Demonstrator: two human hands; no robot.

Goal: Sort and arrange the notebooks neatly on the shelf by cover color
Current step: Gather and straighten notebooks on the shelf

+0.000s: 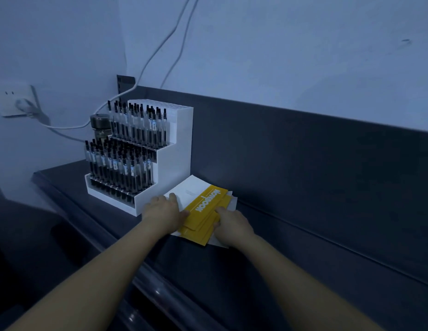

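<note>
Both hands are on the pile of notebooks [203,211], which lies flat on the dark shelf [303,235] just to the right of the white pen rack [146,161], its near left corner almost touching the rack's base. The pile runs long from the near edge of the shelf up toward the back panel, slanting right, yellow covers on top, white ones showing beneath and to the left. The left hand [166,212] sits between rack and pile, fingers spread flat on the white cover, its fingertips at the yellow edge. The right hand [232,224] is curled over the pile's near right side, fingers pinching the yellow covers' edge. Both look equally close; my guess is the yellow ones get pulled free.
</note>
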